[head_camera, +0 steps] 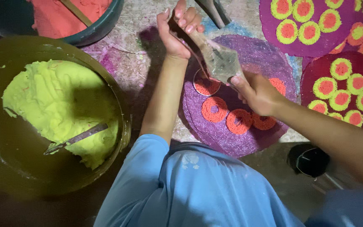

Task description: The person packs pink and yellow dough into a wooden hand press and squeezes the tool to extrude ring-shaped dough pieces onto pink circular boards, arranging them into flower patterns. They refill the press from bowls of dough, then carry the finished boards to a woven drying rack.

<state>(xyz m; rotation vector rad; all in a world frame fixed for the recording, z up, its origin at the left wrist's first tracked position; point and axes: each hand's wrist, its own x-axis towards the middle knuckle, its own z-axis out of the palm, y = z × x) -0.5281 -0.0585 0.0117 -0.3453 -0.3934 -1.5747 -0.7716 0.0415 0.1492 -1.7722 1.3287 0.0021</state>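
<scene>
A purple disc [223,134] lies on the ground with orange rings [214,109] piped on it. My left hand [177,29] grips the twisted top of a clear piping bag [219,61]. Around the bag's lower part my right hand [257,92] is closed, with the bag's tip over a round metal ring [196,84] that holds orange paste. One more orange ring [239,121] sits beside the first, and others lie partly under my right hand.
A big bowl [118,101] of yellow-green paste with a metal spatula [74,138] stands at left. A tub [101,29] of orange paste is at top left. Finished purple and dark red discs [341,84] with yellow-orange rings lie at right. A dark round object [307,159] sits near my knee.
</scene>
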